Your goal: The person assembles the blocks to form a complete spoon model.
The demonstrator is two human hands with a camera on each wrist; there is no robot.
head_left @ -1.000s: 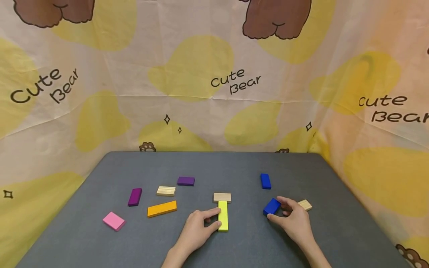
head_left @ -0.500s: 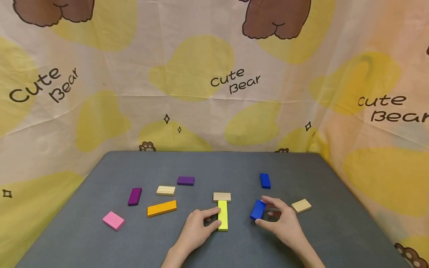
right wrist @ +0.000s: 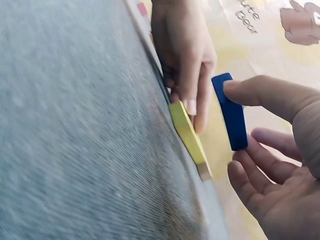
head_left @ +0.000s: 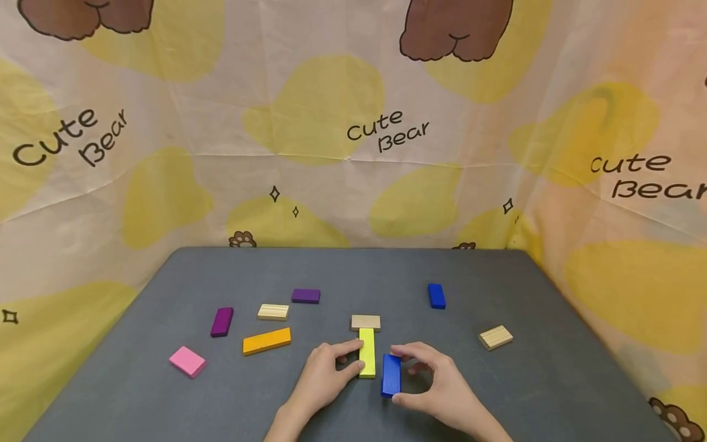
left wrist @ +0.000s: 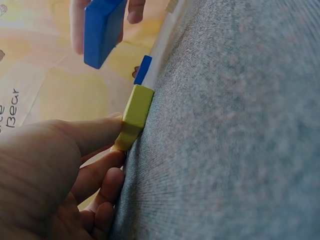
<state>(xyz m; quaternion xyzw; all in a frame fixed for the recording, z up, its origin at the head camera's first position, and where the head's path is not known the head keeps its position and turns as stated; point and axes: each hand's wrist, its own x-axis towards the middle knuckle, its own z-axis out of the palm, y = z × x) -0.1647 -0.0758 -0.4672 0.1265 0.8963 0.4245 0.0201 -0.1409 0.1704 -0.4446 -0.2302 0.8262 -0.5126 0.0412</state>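
Observation:
A yellow-green block lies lengthwise on the table, its far end against a plain beige wooden block, forming a T. My left hand holds the yellow-green block at its left side with thumb and index finger. Just right of it, my right hand pinches a blue block by its two ends, thumb at the near end and fingers at the far one. The wrist views show this blue block raised off the table, beside and above the yellow-green block.
Left on the grey table lie a pink block, an orange block, a magenta block, a striped wooden block and a purple block. To the right are another blue block and a wooden block.
My right hand has carried the blue block leftward and nearer to me, turning it roughly parallel to the yellow-green block. The wooden block at right is now uncovered. My left hand stays put.

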